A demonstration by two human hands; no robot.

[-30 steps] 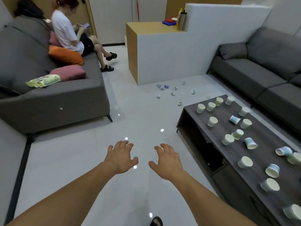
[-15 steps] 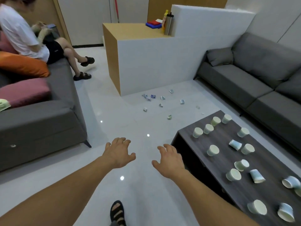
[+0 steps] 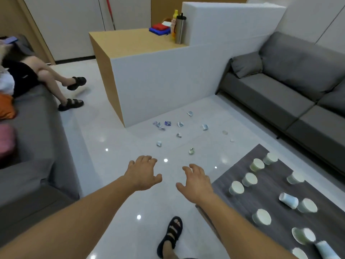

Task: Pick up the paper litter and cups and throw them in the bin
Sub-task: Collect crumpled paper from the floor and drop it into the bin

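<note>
Open floor (image 3: 115, 165) runs ahead of the left hand (image 3: 143, 172) and right hand (image 3: 197, 182), both spread and holding nothing, up to the paper litter (image 3: 179, 124). Left boundary: grey sofa (image 3: 37, 128), with a seated person's sandalled feet (image 3: 71, 104) projecting beyond it. Right boundary: dark counter (image 3: 270, 186) crowded with cups (image 3: 248, 179), its near corner just beside the right forearm. A white partition (image 3: 158, 81) stands directly behind the litter.

No lettering can be read anywhere; the yellow bottle (image 3: 175, 15) on the wooden counter (image 3: 130, 42), just beside the steel tumbler (image 3: 180, 29), carries a red label (image 3: 173, 22), too blurred to make out
</note>
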